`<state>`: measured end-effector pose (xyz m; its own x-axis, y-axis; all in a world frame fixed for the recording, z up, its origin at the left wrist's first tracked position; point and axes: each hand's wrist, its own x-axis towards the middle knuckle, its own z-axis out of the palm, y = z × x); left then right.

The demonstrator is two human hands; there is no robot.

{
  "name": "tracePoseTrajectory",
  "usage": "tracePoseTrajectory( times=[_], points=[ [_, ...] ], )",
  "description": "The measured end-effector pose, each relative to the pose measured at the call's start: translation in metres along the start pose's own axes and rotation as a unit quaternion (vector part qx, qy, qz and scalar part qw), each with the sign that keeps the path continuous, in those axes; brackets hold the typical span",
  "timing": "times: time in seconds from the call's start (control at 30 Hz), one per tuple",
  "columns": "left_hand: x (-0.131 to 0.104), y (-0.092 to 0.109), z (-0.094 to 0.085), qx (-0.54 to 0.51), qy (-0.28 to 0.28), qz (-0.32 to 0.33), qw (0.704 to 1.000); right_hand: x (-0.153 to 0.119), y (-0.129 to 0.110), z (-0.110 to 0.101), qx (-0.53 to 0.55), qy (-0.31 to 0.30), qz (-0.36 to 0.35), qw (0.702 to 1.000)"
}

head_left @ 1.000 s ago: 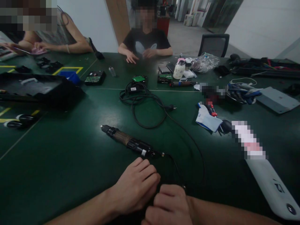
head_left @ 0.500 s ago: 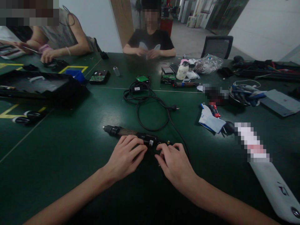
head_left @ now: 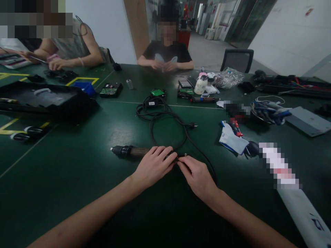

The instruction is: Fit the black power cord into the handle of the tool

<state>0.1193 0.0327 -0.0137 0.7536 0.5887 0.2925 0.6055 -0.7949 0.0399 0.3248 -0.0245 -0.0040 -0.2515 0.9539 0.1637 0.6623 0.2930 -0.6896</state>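
Note:
A black electric screwdriver with a brown grip band lies on the green table, its metal tip toward the left. My left hand is closed over the rear of its body and hides much of it. At the tail end, the thumb and fingers of my right hand are pinched together; what lies between them is hidden. A black power cable lies looped beyond the screwdriver and runs down behind my right hand. Its plug and small adapter box rest on the table.
Hard drives and a battery cell lie farther back. A black tray stands at left. On the right are a glove, a red-handled tool and a long white bar. Two people sit across the table.
My left hand has slid right along the screwdriver toward its tail and closed over it. The right hand's fingers have come together at the tail end, near the left fingertips.

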Motion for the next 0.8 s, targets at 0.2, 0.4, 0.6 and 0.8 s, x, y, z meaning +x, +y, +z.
tracePoseTrajectory(
  times=[0.2, 0.4, 0.6, 0.8],
  points=[
    [0.001, -0.006, -0.003, 0.008, 0.002, 0.024, 1.0, 0.001, -0.002, -0.008, 0.0, 0.011, 0.01, 1.0],
    [-0.011, -0.017, -0.013, -0.069, 0.011, 0.048, 0.996, -0.004, -0.004, -0.004, -0.075, 0.007, -0.021, 0.997],
    [-0.018, -0.022, -0.009, -0.042, 0.019, 0.067, 0.997, -0.001, -0.003, 0.0, -0.072, -0.031, -0.026, 0.997],
    [-0.018, -0.019, -0.003, -0.029, 0.038, 0.081, 0.996, 0.0, -0.001, -0.001, -0.068, -0.04, -0.036, 0.996]
  ],
)
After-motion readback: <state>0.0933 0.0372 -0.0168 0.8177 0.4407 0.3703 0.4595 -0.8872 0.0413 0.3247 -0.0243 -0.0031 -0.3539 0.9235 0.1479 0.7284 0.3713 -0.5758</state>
